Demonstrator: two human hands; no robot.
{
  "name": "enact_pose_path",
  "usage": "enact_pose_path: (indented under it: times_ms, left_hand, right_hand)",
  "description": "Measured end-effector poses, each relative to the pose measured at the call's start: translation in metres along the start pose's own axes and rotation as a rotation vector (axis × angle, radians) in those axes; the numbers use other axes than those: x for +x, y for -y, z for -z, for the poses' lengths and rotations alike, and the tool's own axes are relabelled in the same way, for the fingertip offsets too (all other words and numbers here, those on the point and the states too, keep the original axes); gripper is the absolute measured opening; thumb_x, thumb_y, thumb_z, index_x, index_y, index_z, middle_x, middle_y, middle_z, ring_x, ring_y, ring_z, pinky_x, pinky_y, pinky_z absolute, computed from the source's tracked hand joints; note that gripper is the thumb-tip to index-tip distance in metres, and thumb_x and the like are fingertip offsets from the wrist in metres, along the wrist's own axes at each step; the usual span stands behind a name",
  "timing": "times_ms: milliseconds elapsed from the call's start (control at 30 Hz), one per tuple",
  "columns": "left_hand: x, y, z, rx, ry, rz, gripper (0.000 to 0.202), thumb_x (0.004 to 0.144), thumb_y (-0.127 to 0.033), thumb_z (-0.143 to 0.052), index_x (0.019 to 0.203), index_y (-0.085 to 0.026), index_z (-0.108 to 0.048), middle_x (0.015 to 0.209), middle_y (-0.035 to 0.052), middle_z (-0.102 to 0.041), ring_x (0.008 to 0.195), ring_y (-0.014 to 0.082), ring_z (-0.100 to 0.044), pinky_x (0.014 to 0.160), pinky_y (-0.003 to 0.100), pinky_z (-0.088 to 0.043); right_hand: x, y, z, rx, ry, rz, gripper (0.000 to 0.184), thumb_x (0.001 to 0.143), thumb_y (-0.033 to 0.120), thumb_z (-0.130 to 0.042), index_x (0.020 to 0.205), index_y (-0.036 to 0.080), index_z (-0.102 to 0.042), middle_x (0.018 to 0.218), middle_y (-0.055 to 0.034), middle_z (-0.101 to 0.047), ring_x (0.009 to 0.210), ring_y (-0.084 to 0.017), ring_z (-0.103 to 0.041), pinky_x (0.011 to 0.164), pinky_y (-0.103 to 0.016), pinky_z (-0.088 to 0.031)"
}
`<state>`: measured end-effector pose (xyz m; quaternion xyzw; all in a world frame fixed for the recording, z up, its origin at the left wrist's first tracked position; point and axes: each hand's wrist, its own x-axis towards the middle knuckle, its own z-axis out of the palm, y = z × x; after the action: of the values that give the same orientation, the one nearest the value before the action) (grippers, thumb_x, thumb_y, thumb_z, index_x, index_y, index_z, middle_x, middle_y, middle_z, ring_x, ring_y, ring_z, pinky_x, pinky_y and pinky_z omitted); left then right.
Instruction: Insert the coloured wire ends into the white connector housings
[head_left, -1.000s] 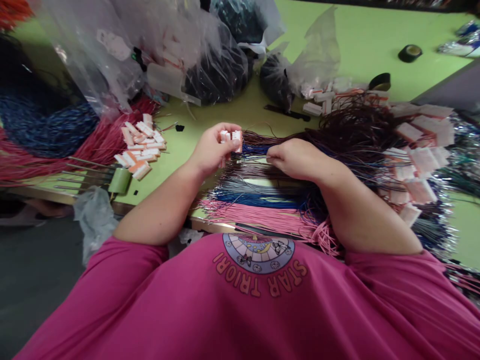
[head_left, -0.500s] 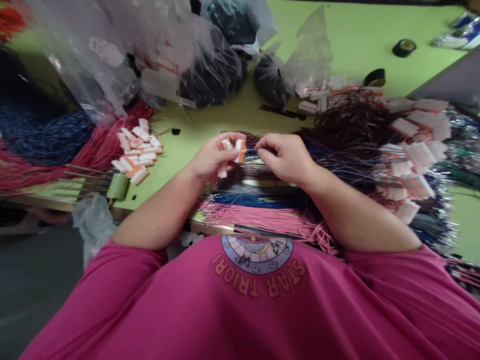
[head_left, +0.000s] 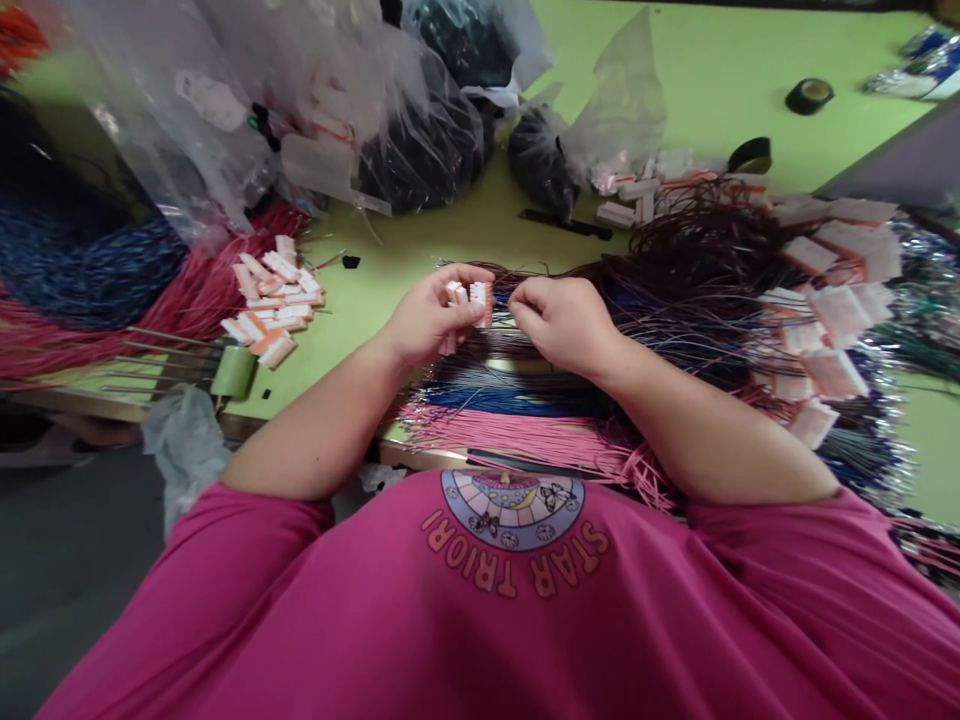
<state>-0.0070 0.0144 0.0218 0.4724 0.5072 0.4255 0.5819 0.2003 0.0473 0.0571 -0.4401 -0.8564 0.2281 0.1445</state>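
My left hand point(head_left: 429, 315) is closed round a few small white and orange tags point(head_left: 469, 296), held up just above the green table point(head_left: 720, 70). My right hand point(head_left: 561, 318) is pinched right beside the tags, fingertips almost touching them, over a fan of thin coloured cords point(head_left: 525, 400); what it pinches is too thin to make out. The cords lie in dark red, blue, grey and pink bands that run from under my hands to the right.
A heap of loose white and orange tags point(head_left: 271, 300) lies at the left, by a green roll point(head_left: 232, 372). Plastic bags point(head_left: 390, 110) with dark contents stand at the back. More tagged cords point(head_left: 832, 310) pile up at the right. Two tape rolls point(head_left: 808, 96) lie far right.
My right hand has come up from the cords to the tags in my left hand and now pinches right beside them. The left hand has hardly moved.
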Motion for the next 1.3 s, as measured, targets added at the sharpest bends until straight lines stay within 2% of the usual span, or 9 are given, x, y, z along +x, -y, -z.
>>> enact_pose_path:
  times_ms: [200,433,633,767,867,933,1067,1167,1300]
  left_hand:
    - [-0.001,0.001,-0.002,0.082,-0.045,-0.038,0.048,0.07,-0.03,-0.086,0.114,-0.023,-0.068,0.067,-0.0032,-0.068,0.041,0.0073,-0.045,0.04,0.022,-0.031]
    - [-0.004,-0.002,-0.008,0.039,-0.019,-0.014,0.05,0.064,-0.032,-0.089,0.108,-0.023,-0.067,0.058,-0.006,-0.061,0.038,0.0069,-0.044,0.036,0.021,-0.029]
    - [-0.003,-0.005,-0.01,0.081,-0.022,0.006,0.044,0.068,-0.026,-0.085,0.107,-0.022,-0.066,0.059,-0.0055,-0.06,0.04,0.0071,-0.046,0.037,0.02,-0.03]
    - [0.001,-0.007,0.0,0.113,-0.028,-0.009,0.039,0.073,-0.023,-0.081,0.109,-0.022,-0.067,0.064,-0.004,-0.062,0.043,0.0067,-0.046,0.039,0.02,-0.03]
    - [0.006,-0.007,0.009,0.129,-0.1,-0.04,0.037,0.076,-0.022,-0.078,0.112,-0.022,-0.068,0.069,-0.0019,-0.063,0.046,0.0072,-0.046,0.041,0.02,-0.032]
    - [0.008,-0.006,0.012,0.133,-0.146,-0.047,0.036,0.078,-0.021,-0.076,0.114,-0.021,-0.068,0.072,-0.0006,-0.063,0.048,0.0073,-0.047,0.042,0.02,-0.032]
    - [0.01,-0.004,0.011,0.14,-0.153,-0.021,0.038,0.079,-0.019,-0.074,0.115,-0.021,-0.066,0.073,-0.0005,-0.063,0.047,0.0074,-0.045,0.042,0.021,-0.03]
    - [0.01,-0.004,0.011,0.141,-0.139,-0.026,0.037,0.078,-0.02,-0.076,0.114,-0.021,-0.066,0.074,-0.0001,-0.063,0.048,0.0078,-0.047,0.043,0.021,-0.032]
    - [0.01,-0.004,0.012,0.143,-0.124,-0.026,0.036,0.078,-0.021,-0.077,0.113,-0.021,-0.067,0.074,0.0002,-0.064,0.05,0.0081,-0.049,0.045,0.021,-0.035]
  right_hand:
    - [0.008,-0.006,-0.003,0.36,0.004,-0.021,0.024,0.086,0.023,-0.054,0.08,0.014,-0.075,0.074,-0.001,-0.067,0.073,-0.013,-0.054,0.075,-0.027,-0.039]
    - [0.006,-0.001,-0.009,0.366,-0.035,-0.033,0.02,0.086,0.021,-0.055,0.078,0.014,-0.073,0.074,-0.001,-0.067,0.072,-0.013,-0.053,0.074,-0.026,-0.038]
    - [0.01,-0.001,-0.016,0.237,0.004,-0.009,0.023,0.091,0.02,-0.054,0.086,0.014,-0.076,0.083,-0.0032,-0.072,0.077,-0.014,-0.057,0.076,-0.026,-0.039]
    - [0.013,-0.002,0.005,-0.007,0.097,0.061,0.029,0.099,0.025,-0.052,0.103,0.014,-0.078,0.096,-0.0076,-0.075,0.087,-0.018,-0.062,0.082,-0.03,-0.041]
    - [0.005,0.006,0.02,-0.287,0.048,0.132,0.035,0.103,0.03,-0.049,0.113,0.014,-0.078,0.114,-0.0157,-0.075,0.102,-0.025,-0.063,0.088,-0.035,-0.042]
    - [-0.004,0.015,0.018,-0.402,0.134,0.184,0.037,0.104,0.032,-0.047,0.111,0.014,-0.079,0.117,-0.0178,-0.075,0.105,-0.028,-0.065,0.086,-0.037,-0.043]
    - [-0.017,0.024,-0.012,-0.425,0.513,0.181,0.034,0.099,0.037,-0.055,0.104,0.015,-0.082,0.108,-0.0157,-0.079,0.094,-0.027,-0.07,0.073,-0.035,-0.041]
    - [-0.017,0.019,-0.026,-0.362,0.545,0.145,0.029,0.097,0.03,-0.058,0.104,0.016,-0.082,0.109,-0.0142,-0.081,0.095,-0.025,-0.07,0.074,-0.033,-0.041]
    - [-0.017,0.006,-0.016,-0.149,0.522,0.177,0.015,0.09,0.021,-0.062,0.088,0.017,-0.077,0.095,-0.0083,-0.079,0.086,-0.019,-0.066,0.077,-0.031,-0.042]
